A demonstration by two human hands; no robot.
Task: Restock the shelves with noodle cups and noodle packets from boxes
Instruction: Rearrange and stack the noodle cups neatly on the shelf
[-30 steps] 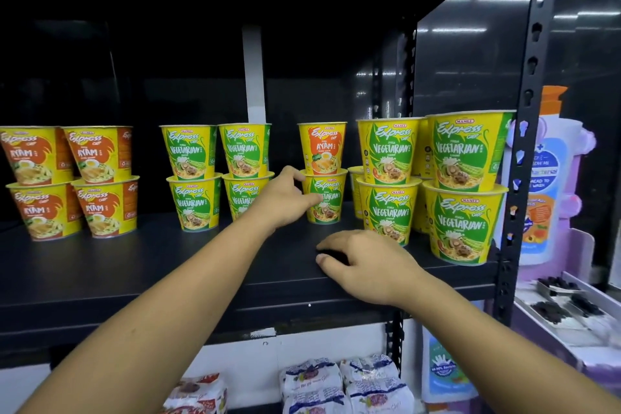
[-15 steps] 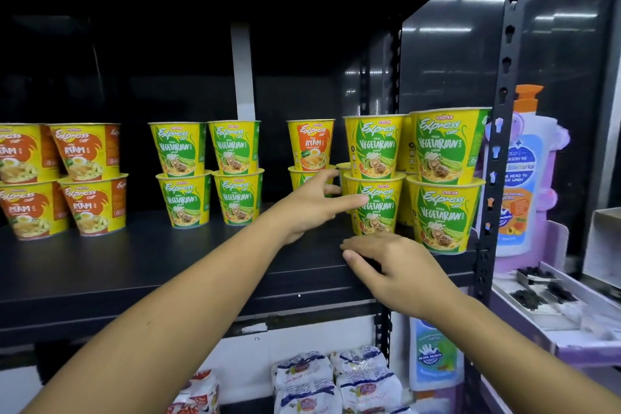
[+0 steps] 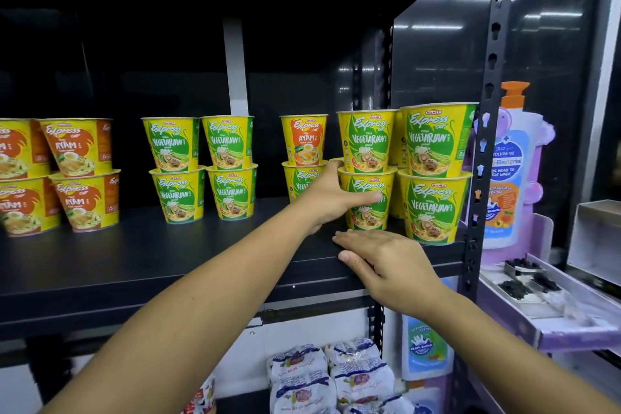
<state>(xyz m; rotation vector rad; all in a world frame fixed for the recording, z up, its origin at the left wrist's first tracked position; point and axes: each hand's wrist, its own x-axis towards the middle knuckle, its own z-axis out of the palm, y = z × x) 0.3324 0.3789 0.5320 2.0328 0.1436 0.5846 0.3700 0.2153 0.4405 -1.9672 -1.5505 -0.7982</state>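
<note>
Our left hand (image 3: 331, 202) grips the lower Vegetarian noodle cup (image 3: 369, 183) of a two-high stack near the right end of the shelf (image 3: 168, 255); our right hand (image 3: 386, 262) lies flat, fingers straight, on its front edge, with bare board open to the left

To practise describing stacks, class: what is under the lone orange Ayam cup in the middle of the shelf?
A green Vegetarian cup, upright on the shelf. The left hand, gripping the neighbouring cup, covers its lower right side, so most of its base is hidden.
</note>
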